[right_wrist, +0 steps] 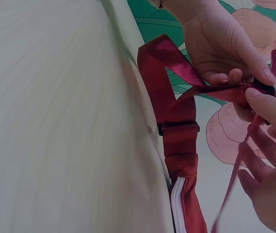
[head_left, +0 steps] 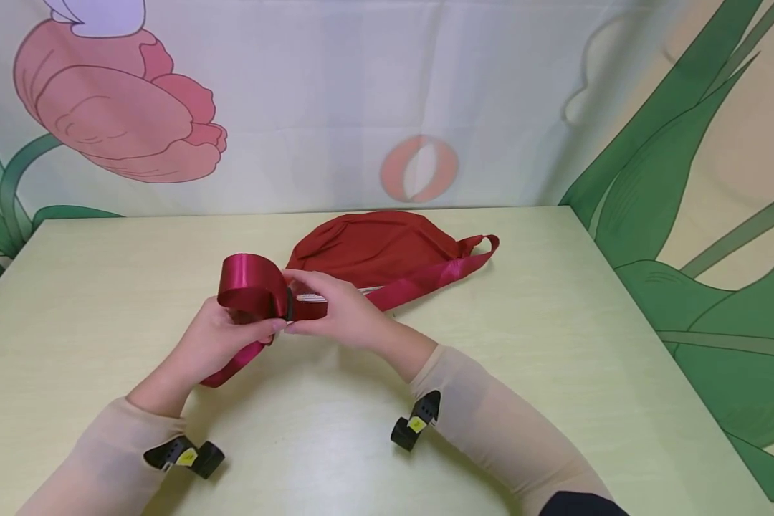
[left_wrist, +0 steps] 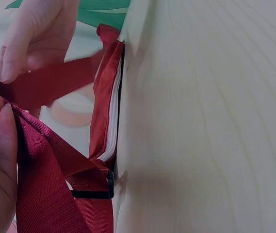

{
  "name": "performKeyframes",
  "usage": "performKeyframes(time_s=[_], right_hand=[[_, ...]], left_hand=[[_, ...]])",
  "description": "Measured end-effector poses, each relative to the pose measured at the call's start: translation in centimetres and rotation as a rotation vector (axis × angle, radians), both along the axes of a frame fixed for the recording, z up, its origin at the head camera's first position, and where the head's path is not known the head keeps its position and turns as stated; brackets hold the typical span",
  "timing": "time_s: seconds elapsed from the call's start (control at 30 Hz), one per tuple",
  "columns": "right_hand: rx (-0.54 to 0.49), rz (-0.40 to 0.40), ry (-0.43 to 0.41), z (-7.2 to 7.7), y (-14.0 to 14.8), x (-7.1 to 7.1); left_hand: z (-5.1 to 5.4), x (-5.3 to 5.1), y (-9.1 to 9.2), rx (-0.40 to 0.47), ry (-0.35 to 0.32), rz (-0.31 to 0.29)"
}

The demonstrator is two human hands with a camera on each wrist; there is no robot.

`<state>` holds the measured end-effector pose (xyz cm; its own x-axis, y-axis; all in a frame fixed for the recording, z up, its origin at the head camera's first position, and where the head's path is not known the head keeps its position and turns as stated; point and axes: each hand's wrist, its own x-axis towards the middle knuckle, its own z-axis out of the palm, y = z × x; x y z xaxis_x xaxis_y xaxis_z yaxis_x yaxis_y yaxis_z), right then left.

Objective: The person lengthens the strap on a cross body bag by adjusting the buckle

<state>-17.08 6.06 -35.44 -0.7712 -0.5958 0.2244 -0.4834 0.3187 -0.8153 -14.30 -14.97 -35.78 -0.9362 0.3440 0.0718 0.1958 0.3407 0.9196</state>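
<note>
Grips red strap (head_left: 253,278) with left hand (head_left: 219,340) and pinches its black buckle (head_left: 289,304) with right hand (head_left: 347,312), beside red bag (head_left: 374,251) near table's (head_left: 522,330) back edge.

Strap (head_left: 253,274): glossy crimson, curled into a raised loop.
Bag (head_left: 374,247): red fabric, domed, lying right of the loop.
Zipper (left_wrist: 113,116): white, along bag's near edge.
Buckle (head_left: 289,304): black, upright, beside loop.
Slider (left_wrist: 111,185): black, on strap near zipper's end.

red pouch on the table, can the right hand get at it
Probably yes: the red pouch lies just beyond the right hand, its top uncovered, though that hand pinches the black buckle.
</note>
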Motion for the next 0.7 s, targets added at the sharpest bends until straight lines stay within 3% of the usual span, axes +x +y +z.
performKeyframes(time_s=[0.13,0.4,0.7], right_hand=[[-0.004,0.009,-0.047,-0.43,0.06,-0.12],[-0.069,0.016,-0.054,-0.21,0.09,-0.05],[-0.024,0.005,-0.089,-0.45,0.49,-0.01]], left_hand=[[0.10,0.01,-0.04,-0.032,-0.019,0.011],[0.29,-0.10,-0.08,-0.053,0.003,-0.047],[0.62,0.00,0.25,-0.119,-0.011,-0.007]])
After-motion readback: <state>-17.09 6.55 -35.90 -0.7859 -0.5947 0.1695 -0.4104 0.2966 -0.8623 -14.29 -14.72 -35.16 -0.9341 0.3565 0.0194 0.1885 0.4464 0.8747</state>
